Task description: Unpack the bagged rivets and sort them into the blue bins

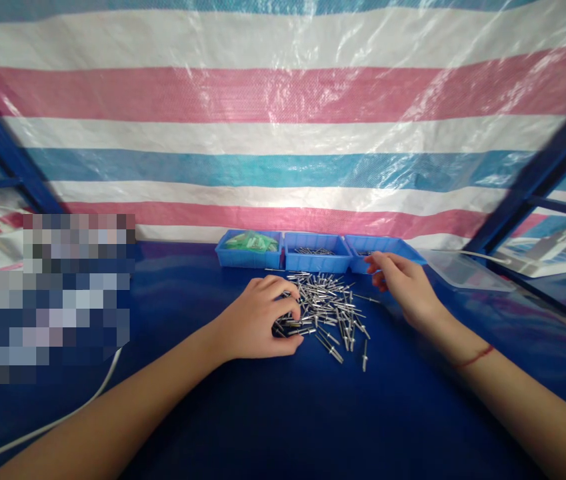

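Note:
A loose pile of silver blind rivets (330, 300) lies on the blue table. At the pile's left side rests my left hand (263, 320), its fingers apart and curved around the edge of the rivets; the fingertips touch or nearly touch them. My right hand (403, 283) hovers at the front of the right blue bin (407, 250), fingers loosely bent and apart, with nothing visible in them. In the middle blue bin (317, 262) are more rivets. The left blue bin (247, 259) holds green plastic packets (250, 242). My right hand partly hides the right bin's contents.
A clear plastic lid or tray (467, 270) lies right of the bins. A white cable (97, 393) runs along the left of the table (313, 420). Blue frame posts (527, 167) stand at both sides, with a striped sheet (283, 97) behind. A blurred-out area covers the far left.

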A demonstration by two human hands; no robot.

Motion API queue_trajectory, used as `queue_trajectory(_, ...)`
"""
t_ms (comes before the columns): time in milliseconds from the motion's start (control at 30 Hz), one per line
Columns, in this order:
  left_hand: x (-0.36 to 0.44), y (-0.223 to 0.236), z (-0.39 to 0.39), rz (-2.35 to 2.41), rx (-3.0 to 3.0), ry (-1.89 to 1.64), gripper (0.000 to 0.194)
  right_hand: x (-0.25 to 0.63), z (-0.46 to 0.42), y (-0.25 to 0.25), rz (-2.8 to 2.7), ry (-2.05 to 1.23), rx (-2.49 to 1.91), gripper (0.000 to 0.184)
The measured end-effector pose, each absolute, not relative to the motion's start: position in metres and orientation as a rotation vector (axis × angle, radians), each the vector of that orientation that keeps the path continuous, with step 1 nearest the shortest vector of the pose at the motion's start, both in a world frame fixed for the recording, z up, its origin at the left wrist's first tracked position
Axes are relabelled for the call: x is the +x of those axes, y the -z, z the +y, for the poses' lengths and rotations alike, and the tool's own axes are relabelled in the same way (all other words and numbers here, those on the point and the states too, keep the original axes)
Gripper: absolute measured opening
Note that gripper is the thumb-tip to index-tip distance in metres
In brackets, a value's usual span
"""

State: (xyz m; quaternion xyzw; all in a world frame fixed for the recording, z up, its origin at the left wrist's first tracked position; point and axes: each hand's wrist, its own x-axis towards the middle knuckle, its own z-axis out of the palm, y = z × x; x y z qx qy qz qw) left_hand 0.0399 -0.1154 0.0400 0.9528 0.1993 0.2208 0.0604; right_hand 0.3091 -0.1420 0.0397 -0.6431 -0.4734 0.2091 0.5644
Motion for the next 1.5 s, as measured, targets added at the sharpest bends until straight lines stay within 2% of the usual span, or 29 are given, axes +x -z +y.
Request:
queue_trajectory(167,0.043,-0.039,-0.118,0.589,2.956,-0.642,0.008,0.282,-0.156,-0.044,-1.442,-0.479,-1.493,0.029)
queue_trajectory(600,0.048,-0.036,-0.118,0.694,3.107,-0.548,0.013,0.250,-0.178,-0.042,-1.979,-0.333,-1.347,0.025)
queue_trajectory(833,0.050,-0.032,-0.116,0.728,3.161,-0.574,0.015,0.249,-0.177,-0.039,-2.054,-0.297,-1.336,0.022)
queue_trajectory(1067,0.054,-0.034,-0.121,0.830,2.769,-0.822,0.021,0.244,-0.178,-0.035,-1.847,-0.435,-1.309,0.006)
queue_trajectory(1267,0.059,-0.034,-0.128,0.816,2.536,-0.854,0.023,0.240,-0.183,-0.039,-1.753,-0.564,-1.269,0.016)
queue_trajectory(1500,0.059,-0.037,-0.134,0.748,2.464,-0.833,0.024,0.240,-0.186,-0.044,-1.806,-0.449,-1.223,0.014)
